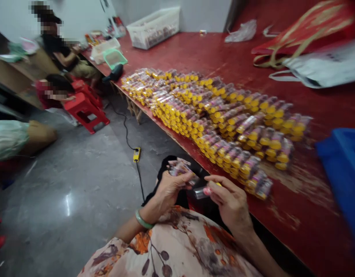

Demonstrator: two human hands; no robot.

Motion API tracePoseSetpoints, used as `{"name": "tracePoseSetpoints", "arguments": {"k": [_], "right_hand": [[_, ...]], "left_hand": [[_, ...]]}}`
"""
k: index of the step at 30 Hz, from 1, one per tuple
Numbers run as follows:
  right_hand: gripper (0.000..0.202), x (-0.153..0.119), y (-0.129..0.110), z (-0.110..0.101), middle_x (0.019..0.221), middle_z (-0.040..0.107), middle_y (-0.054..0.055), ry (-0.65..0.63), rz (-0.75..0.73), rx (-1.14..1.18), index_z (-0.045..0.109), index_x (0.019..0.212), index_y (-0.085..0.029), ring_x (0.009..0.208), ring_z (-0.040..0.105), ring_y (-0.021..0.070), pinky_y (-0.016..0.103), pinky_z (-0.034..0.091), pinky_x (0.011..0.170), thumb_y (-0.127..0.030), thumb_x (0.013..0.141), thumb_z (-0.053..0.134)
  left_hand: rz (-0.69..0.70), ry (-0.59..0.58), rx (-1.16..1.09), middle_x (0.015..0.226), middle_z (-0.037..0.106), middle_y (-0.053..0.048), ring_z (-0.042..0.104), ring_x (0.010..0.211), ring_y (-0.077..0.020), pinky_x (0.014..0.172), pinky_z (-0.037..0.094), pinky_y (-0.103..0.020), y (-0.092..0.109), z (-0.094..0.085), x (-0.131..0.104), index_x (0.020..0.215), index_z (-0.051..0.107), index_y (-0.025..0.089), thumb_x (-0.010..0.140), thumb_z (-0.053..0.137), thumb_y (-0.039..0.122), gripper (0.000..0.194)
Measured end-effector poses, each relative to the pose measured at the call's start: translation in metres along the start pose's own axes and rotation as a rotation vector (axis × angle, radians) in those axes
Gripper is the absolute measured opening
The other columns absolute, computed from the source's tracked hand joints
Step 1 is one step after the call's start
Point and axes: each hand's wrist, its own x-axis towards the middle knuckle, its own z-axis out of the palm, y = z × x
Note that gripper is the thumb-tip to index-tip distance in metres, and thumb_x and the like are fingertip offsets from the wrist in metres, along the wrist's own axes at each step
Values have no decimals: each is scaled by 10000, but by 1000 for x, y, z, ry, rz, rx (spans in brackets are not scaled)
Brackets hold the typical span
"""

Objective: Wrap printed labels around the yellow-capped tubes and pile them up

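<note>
Above my lap, my left hand (169, 189) is closed around a small bunch of printed packets (179, 167), which stick up past the thumb. Its wrist wears a pale green bangle (143, 219). My right hand (233, 206) pinches a small clear tube (201, 192) with a yellow end and a pink-red mark, its clear end pointing toward my left hand. Whether the tube touches my left fingers I cannot tell. Just beyond both hands, many similar yellow-capped tubes (191, 123) lie stacked in long rows on the red table (307, 192).
A white basket (154, 29) and a green tray (115, 58) stand at the back. Bags (324, 73) and a blue crate (343, 165) are on the right. A person (60, 54) sits far left; a child leans by red stools (87, 109). A cable (125, 123) crosses the floor.
</note>
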Motion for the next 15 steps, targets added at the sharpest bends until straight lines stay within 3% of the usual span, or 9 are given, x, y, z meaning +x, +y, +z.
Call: {"name": "tracePoseSetpoints", "arguments": {"k": [3, 8, 11, 15], "right_hand": [[326, 3, 1, 5, 765, 690, 76, -99, 178, 70, 716, 925, -158, 658, 677, 214, 257, 568, 537, -370, 681, 756], [222, 11, 7, 8, 657, 690, 65, -47, 118, 105, 718, 614, -183, 549, 658, 207, 227, 562, 474, -325, 496, 843], [226, 12, 5, 11, 604, 666, 50, -12, 94, 106, 728, 636, -190, 494, 625, 189, 232, 547, 436, -325, 497, 843], [234, 6, -2, 11, 613, 636, 40, -63, 118, 74, 716, 696, -178, 512, 590, 155, 209, 493, 420, -363, 590, 812]], "left_hand": [[7, -73, 34, 653, 643, -25, 536, 494, -96, 474, 445, -222, -3, 3, -8, 740, 697, 109, 443, 891, 369, 440], [2, -102, 29, 611, 591, -1, 481, 492, -72, 490, 363, -216, -2, 5, -10, 696, 692, 121, 464, 883, 349, 378], [6, -53, -4, 586, 578, -3, 470, 473, -68, 461, 312, -211, 0, 5, -9, 732, 706, 114, 511, 860, 352, 359], [11, -27, -53, 595, 593, -3, 483, 471, -64, 438, 314, -190, 4, 3, -10, 796, 710, 109, 523, 851, 325, 376]]}}
